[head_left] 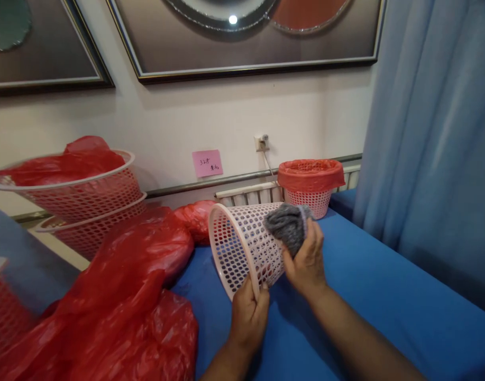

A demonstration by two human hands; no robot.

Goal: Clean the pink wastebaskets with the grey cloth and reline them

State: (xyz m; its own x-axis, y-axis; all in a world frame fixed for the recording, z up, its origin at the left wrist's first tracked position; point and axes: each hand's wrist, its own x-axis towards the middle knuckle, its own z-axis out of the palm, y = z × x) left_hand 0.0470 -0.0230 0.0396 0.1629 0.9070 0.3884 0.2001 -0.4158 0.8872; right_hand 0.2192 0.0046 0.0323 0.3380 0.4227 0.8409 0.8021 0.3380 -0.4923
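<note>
A pale pink plastic basket point(258, 225) with round holes is tipped on its side above the blue-covered surface point(345, 328), its mouth turned to the left. My left hand point(248, 312) grips the lower part of its rim, thumb on one side and fingers on the other. In my right hand point(308, 259) is a bunched grey cloth point(287, 225), which lies against the basket's outer wall near the base. The fingers of my right hand are wrapped round the cloth's edge.
Red plastic bags point(119, 296) are heaped on the left. Behind them, stacked baskets point(123, 188) hold more red plastic. A basket lined with a red bag point(311, 180) stands at the back right. A blue curtain point(432, 132) hangs on the right.
</note>
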